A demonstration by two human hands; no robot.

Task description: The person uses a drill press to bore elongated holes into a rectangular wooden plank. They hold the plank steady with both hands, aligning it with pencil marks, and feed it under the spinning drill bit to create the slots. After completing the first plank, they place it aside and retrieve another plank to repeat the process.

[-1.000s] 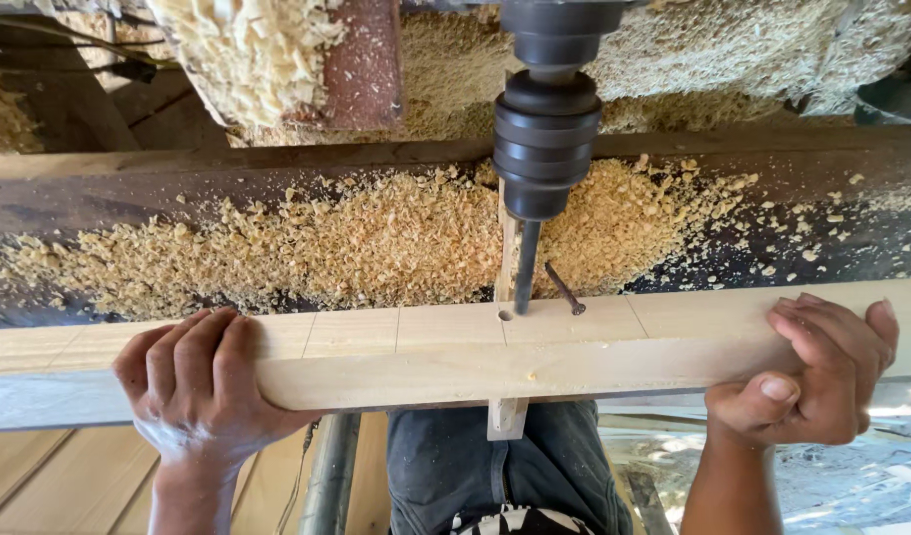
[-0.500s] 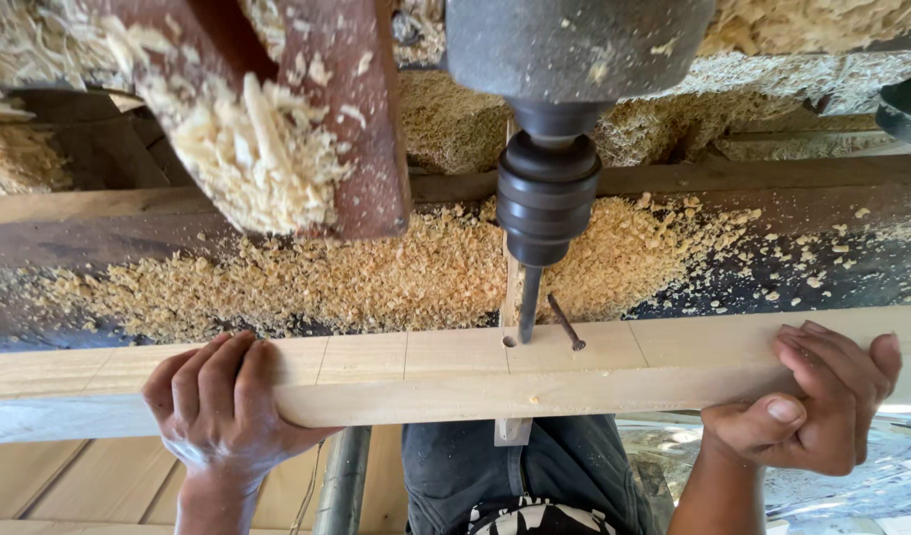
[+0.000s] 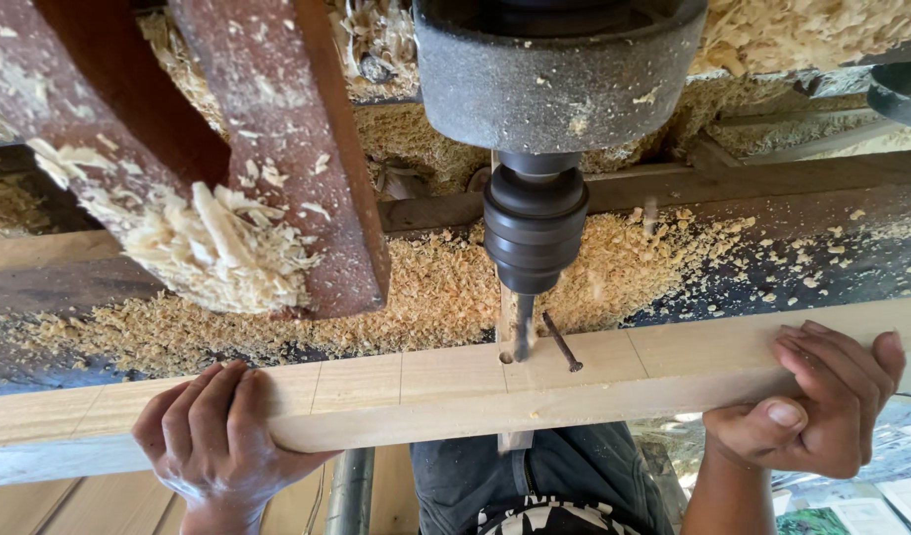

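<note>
Gripping the pale wooden plank (image 3: 455, 391) from both ends, I have my left hand (image 3: 213, 436) curled over its near edge at the left, fingers draped across the top face, and my right hand (image 3: 817, 411) wrapped around it at the right, thumb pressed to the near edge and fingers folded over the top. Both are closed firmly on the wood, well apart from each other.

Between them the plank runs left to right across the view, its long axis level with the near edge of the tabletop (image 3: 772, 248), which is strewn with wood shavings (image 3: 445, 297). Pencil lines cross its top face at intervals.

Roughly midway between my hands, slightly nearer the right one, the drill bit (image 3: 524, 332) comes straight down from the dark chuck (image 3: 535, 233) and meets the far edge of the plank, where a small notch shows. Just right of the bit a dark nail (image 3: 562, 344) leans at a tilt on the top face. A reddish machine frame (image 3: 277, 149), caked with shavings, stands far left.
</note>
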